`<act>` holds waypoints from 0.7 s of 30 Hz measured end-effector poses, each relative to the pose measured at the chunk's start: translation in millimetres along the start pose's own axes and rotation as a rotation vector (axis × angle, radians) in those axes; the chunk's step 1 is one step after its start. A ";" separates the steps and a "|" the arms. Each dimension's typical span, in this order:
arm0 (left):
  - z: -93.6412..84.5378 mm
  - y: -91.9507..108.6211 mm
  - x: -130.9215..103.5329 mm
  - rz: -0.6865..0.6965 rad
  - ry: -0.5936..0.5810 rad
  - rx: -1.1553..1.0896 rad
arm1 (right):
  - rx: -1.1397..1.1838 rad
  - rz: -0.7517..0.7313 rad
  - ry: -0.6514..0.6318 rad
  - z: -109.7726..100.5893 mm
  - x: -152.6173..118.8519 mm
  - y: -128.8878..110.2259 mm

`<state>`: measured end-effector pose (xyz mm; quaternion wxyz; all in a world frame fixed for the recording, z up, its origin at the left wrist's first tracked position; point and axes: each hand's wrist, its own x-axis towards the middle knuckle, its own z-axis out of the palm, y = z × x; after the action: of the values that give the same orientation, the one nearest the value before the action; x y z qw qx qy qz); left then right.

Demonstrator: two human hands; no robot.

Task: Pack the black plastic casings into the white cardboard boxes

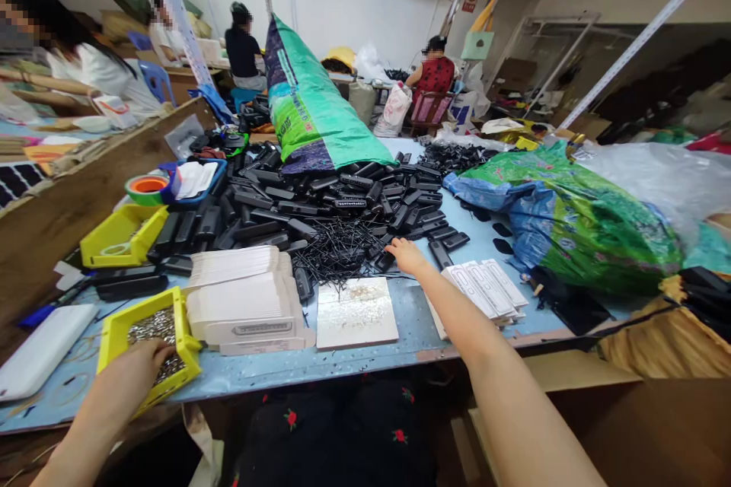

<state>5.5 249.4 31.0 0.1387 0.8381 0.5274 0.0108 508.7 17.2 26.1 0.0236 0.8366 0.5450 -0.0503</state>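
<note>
My left hand (134,377) reaches into a yellow bin (108,342) of small metal pieces (153,326). Its fingers are curled together among them, and their tips are hidden. Out to the right, my right hand (406,255) is at the near edge of a heap of black oblong plastic cases (357,181). Those fingers are bent and drawn together; what they pinch, if anything, is too small to make out. Beside that hand lies a tangle of thin black rods (336,247). A white board (357,316) with shiny bits on it lies between my hands.
Stacked flat white boxes (245,304) stand beside the bin; printed white cartons (485,289) lie under my right forearm. Behind are another yellow bin (122,236), a tall green sack (320,106) and a green-blue bag (571,221). A wooden partition (85,175) borders the left. Other people sit farther back.
</note>
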 end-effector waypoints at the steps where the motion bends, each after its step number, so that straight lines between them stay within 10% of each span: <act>1: -3.2 0.8 -4.8 -0.018 -0.009 0.000 | -0.003 -0.015 -0.010 -0.3 -1.0 4.3; 5: -13.0 6.2 -25.1 -0.153 0.083 -0.095 | 0.054 -0.022 -0.044 -7.7 -18.6 22.4; 9: 1.1 40.9 -50.0 -0.321 0.271 -0.810 | 0.228 0.066 0.015 -16.3 -47.9 18.0; 13: 38.0 116.6 -76.7 -0.214 -0.015 -1.413 | 1.005 -0.006 0.264 -14.4 -79.3 -45.6; 16: 57.3 165.8 -88.0 -0.122 -0.179 -1.558 | 1.515 -0.047 0.186 -13.2 -97.7 -111.5; 21: 61.1 194.1 -95.3 0.031 -0.202 -1.542 | 2.215 0.048 0.523 -26.7 -105.4 -190.0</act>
<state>144.3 72.7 31.9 0.7296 0.5093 0.3439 0.3002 294.2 0.8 67.1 -0.8418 0.3924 0.1731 -0.3277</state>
